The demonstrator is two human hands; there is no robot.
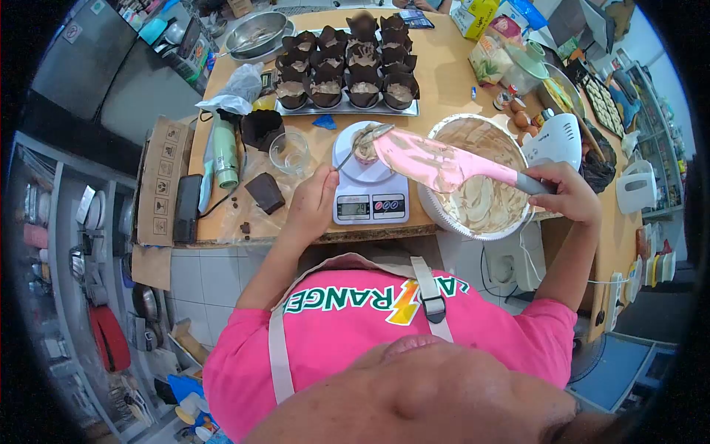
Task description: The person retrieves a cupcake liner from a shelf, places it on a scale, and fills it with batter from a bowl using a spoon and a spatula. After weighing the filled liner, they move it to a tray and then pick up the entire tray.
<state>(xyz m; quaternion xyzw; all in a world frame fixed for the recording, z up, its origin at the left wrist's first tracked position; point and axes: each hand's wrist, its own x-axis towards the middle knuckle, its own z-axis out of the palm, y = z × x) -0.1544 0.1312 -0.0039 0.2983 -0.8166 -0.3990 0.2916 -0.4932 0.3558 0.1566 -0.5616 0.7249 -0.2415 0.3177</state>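
Note:
My right hand [566, 191] is closed on the grey handle of a pink spatula [429, 159] smeared with batter. The spatula reaches over the rim of a white bowl [442, 207] of pale brown batter. My left hand [314, 198] pinches the handle of a metal spoon [353, 148]. The spoon's head and the spatula's blade meet above a small cup [365, 153] on the white kitchen scale [372, 194], whose display digits are hard to read. Behind the scale, a metal tray [347, 109] holds several dark paper cups [326, 92] with batter in them.
Left of the scale are a clear glass [289, 152], loose dark paper cups [265, 193], a green bottle [225, 152] and a phone [188, 209]. Eggs [521, 119] and a white mixer [555, 142] lie beyond the bowl. A metal bowl [257, 35] stands at the back left.

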